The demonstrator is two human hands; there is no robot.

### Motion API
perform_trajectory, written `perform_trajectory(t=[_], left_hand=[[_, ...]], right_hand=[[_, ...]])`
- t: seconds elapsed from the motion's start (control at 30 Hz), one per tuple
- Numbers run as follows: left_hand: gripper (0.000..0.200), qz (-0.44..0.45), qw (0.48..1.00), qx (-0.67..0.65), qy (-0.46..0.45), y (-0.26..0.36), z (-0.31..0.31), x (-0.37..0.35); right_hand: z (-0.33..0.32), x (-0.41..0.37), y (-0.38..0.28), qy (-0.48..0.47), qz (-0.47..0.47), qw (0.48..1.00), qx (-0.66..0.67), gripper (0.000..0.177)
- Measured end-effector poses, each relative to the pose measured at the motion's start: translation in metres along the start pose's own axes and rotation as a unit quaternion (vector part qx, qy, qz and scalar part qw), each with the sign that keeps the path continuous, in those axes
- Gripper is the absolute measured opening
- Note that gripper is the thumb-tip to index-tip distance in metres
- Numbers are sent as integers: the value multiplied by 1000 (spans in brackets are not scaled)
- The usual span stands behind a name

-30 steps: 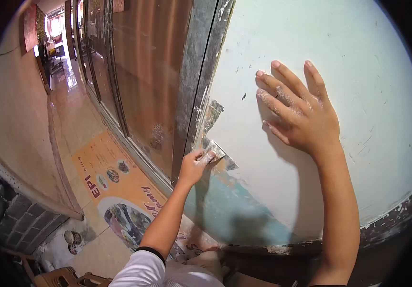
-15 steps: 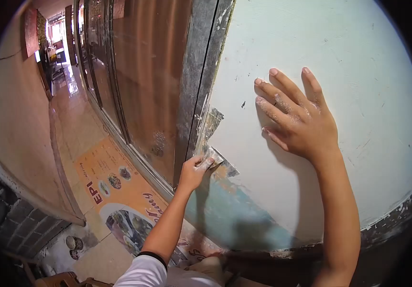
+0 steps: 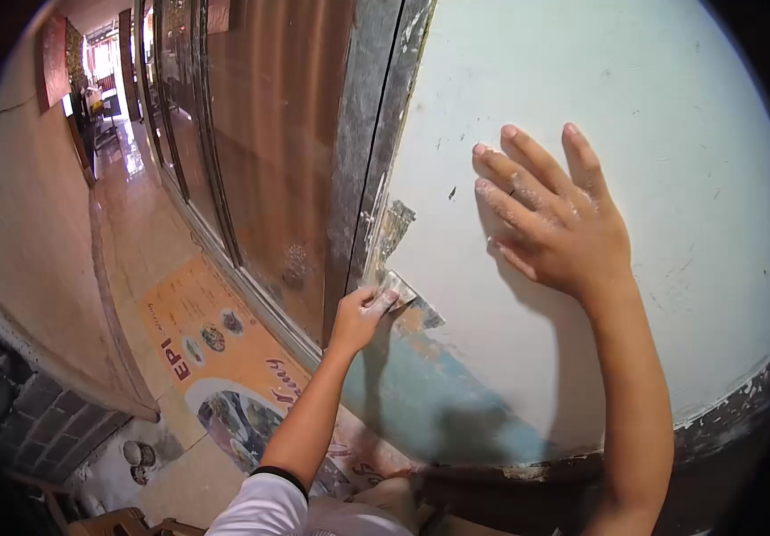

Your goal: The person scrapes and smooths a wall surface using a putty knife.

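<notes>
- White panel [image 3: 671,134] fills right side, fine scratches and dark specks on it; blue-green patch [image 3: 443,384] along its lower left, bare brownish and grey spots above that.
- My left hand [image 3: 358,320] at the panel's left edge, fingers and thumb clamped on a flat scraper [image 3: 405,288], whitish residue on thumb.
- Scraper sits at the panel's left edge, tilted, its far end down to the right; how much of it my fingers cover, can't tell.
- Rough grey patch [image 3: 396,228] just beyond the scraper, up by the frame.
- My right hand [image 3: 568,219] up on the white panel, open, palm toward it, fingers spread, white dust on fingers and knuckles; nothing gripped. Shadow on panel below it.
- Two hands well apart, left one lower and nearer the frame.
- Dark frame [image 3: 367,143] left of panel, worn, a black gap running along it.
- Glass pane [image 3: 269,134] left of frame, brown folds showing through.
- Orange printed sheet [image 3: 202,308] on tiled floor [image 3: 126,214], left, letters "EPI", food pictures.
- Grey blocks [image 3: 41,420] near left, under a pale wall [image 3: 37,205].
- Far left: shiny passage, bright opening [image 3: 102,58] at its end.
- My white sleeve [image 3: 264,505], dark cuff, near.
</notes>
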State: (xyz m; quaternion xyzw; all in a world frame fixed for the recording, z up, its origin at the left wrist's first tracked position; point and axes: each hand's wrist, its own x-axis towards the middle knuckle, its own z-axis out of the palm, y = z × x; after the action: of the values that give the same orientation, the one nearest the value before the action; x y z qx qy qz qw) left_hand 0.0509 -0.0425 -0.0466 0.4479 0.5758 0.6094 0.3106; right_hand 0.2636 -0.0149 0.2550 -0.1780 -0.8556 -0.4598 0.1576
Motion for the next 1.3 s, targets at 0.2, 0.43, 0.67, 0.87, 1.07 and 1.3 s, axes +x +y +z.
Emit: perform_trajectory(t=[0.2,0.43,0.67,0.87,1.07,1.3], left_hand=[[36,65,997,-11,28,-10,-5,10],[36,50,998,-8,32,-12,-9,9],[39,45,998,-17,27,-6,-9,13],[34,62,997,-4,41,-5,-10,18],[37,72,996,26,38,5,-16,19],[35,43,999,-23,10,7,-14,22]], right_hand=[[1,-1,0,8,0,1000,11,60],[0,1,0,42,-6,999,14,45],[3,1,-1,20,0,1000,7,47],[0,0,0,38,-9,999,21,49],[-2,2,0,27,-5,1000,5,52],[-4,1,-1,27,-12,1000,9,50]])
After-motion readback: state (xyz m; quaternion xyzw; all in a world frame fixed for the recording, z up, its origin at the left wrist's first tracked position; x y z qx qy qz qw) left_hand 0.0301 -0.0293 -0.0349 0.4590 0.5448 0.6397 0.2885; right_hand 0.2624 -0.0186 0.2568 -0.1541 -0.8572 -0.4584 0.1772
